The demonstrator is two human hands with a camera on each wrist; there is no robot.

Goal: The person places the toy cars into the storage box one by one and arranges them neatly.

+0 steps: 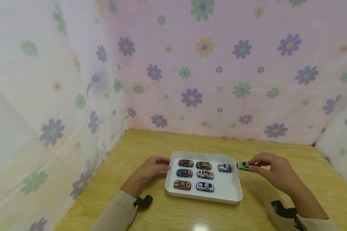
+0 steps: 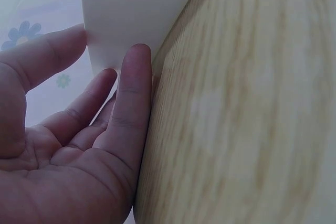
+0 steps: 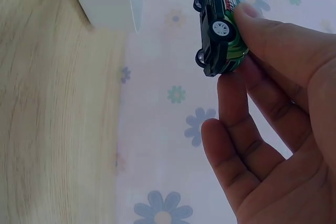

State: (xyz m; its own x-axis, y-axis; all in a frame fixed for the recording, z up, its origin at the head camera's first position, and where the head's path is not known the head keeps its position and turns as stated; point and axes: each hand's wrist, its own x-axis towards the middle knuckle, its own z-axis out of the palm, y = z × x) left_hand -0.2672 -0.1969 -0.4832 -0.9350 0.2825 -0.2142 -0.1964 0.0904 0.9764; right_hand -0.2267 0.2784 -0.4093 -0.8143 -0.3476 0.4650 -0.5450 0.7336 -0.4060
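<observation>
A green toy car (image 1: 243, 166) is pinched between the thumb and fingers of my right hand (image 1: 274, 170), just off the tray's right side. In the right wrist view the toy car (image 3: 220, 27) is held up off the table, its dark underside and wheels showing. My left hand (image 1: 151, 170) touches the left wall of the white tray (image 1: 191, 196). Seen from the left wrist, its fingertips (image 2: 137, 59) rest against that wall, fingers fairly straight. Inside the tray stand a left column of three toy cars, a middle column of three, and a blue-green-white car (image 1: 224, 168) at upper right.
The tray lies on a wood-grain table (image 1: 150, 141). A flowered curtain (image 1: 219, 80) hangs behind the table and along its sides. Black wrist-camera mounts (image 1: 283, 210) stick out from both sleeves.
</observation>
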